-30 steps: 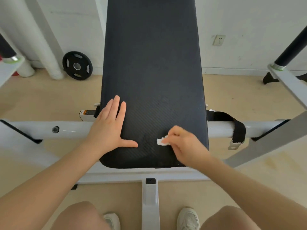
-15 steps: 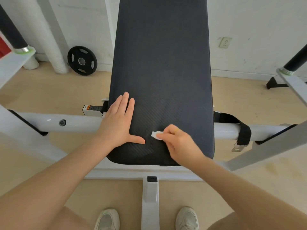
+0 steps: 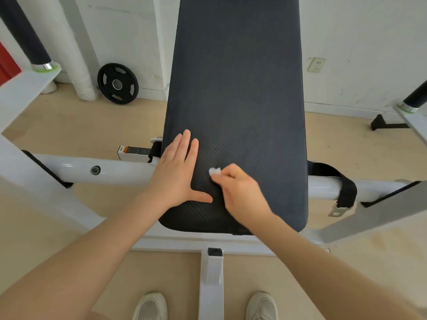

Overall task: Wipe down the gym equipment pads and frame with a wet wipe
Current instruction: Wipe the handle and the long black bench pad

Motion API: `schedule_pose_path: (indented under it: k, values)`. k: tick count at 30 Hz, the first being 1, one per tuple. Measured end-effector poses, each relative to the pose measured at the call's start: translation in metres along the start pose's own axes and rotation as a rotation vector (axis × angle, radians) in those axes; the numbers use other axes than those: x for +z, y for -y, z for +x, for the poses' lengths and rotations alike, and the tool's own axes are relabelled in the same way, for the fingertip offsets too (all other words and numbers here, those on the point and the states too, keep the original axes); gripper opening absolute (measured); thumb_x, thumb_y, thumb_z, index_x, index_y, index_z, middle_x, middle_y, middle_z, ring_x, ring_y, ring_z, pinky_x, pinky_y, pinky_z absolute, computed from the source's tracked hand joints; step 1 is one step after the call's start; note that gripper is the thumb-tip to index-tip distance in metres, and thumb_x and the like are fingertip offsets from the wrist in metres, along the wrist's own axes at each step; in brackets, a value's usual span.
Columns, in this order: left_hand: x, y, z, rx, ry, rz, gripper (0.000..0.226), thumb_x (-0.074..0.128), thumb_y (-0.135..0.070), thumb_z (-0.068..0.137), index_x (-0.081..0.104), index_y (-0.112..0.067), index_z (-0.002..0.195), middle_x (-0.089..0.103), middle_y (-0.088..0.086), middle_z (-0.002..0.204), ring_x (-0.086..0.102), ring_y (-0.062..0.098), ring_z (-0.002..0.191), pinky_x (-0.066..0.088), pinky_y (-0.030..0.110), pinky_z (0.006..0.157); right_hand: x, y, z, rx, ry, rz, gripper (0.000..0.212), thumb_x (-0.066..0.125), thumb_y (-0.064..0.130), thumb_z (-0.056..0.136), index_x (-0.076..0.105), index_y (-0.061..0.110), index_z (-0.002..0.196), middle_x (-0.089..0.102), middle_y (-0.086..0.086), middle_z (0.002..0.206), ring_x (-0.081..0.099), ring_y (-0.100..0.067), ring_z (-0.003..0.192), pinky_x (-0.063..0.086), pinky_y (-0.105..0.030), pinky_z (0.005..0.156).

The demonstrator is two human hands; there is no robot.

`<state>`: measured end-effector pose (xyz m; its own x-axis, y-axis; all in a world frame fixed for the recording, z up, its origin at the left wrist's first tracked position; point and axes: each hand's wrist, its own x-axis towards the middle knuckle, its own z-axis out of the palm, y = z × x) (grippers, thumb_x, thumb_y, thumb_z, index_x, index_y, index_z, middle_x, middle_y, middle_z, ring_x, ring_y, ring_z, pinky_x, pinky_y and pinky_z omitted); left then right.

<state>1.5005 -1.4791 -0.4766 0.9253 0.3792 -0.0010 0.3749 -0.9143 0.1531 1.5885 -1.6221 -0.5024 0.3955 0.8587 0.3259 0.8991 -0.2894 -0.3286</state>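
While one left hand (image 3: 176, 174) flattens one pad (image 3: 235, 93), one right hand (image 3: 240, 192) pinches one wipe (image 3: 214, 171).

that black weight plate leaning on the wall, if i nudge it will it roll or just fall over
The weight plate is round and stands on its edge against the wall, so a sideways nudge would probably set it rolling. Pulled away from the wall, it would likely tip flat. It looks solid with a metal hub, so probably heavy for its size.
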Motion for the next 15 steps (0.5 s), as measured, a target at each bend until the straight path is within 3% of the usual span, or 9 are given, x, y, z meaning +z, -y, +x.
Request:
schedule_pose_path:
  k: [1,3,6,8,15]
  values:
    - [-0.002,0.001,0.000,0.011,0.004,-0.033,0.125,0.065,-0.066,0.065,-0.013,-0.012,0.146,-0.024,0.008,0.153,-0.017,0.024,0.142,-0.002,0.037,0.115,-0.003,0.002,-0.002,-0.016,0.050,0.009,0.032,0.055,0.008,0.090,0.059,0.012,0.122,0.055,-0.009,0.102,0.059,-0.025,0.081,0.054,-0.033,0.077]
    - [-0.006,0.006,-0.003,0.039,-0.006,-0.144,0.118,0.067,-0.060,0.069,-0.009,-0.015,0.147,-0.023,0.005,0.154,-0.016,0.021,0.143,-0.001,0.035,0.115,-0.014,-0.004,0.008,0.003,-0.026,0.071,0.026,0.055,0.009,0.088,0.066,0.013,0.111,0.055,-0.010,0.099,0.060,-0.026,0.083,0.053,-0.033,0.078]
    - [-0.004,0.014,-0.009,0.018,-0.088,-0.278,0.111,0.067,-0.054,0.072,-0.008,-0.023,0.147,-0.023,0.002,0.154,-0.015,0.019,0.143,0.000,0.035,0.115,-0.038,-0.023,0.047,0.241,-0.240,0.054,0.024,0.047,0.010,0.090,0.063,0.007,0.108,0.050,-0.010,0.100,0.052,-0.025,0.083,0.046,-0.031,0.075]
    - [0.001,0.016,-0.012,-0.022,-0.104,-0.293,0.108,0.064,-0.055,0.073,-0.008,-0.024,0.147,-0.023,0.001,0.154,-0.016,0.019,0.143,-0.001,0.036,0.115,-0.043,-0.032,0.072,0.349,-0.230,0.070,0.025,0.043,0.011,0.093,0.059,0.004,0.112,0.048,-0.007,0.102,0.049,-0.021,0.085,0.041,-0.027,0.072]
    - [0.011,0.021,-0.009,-0.054,-0.136,-0.416,0.091,0.050,-0.057,0.084,-0.003,-0.021,0.148,-0.017,-0.004,0.155,-0.014,0.013,0.142,0.000,0.037,0.115,-0.019,-0.033,0.083,0.228,-0.301,-0.108,0.023,0.058,0.013,0.089,0.065,0.009,0.111,0.056,-0.009,0.113,0.048,-0.029,0.101,0.043,-0.034,0.080]
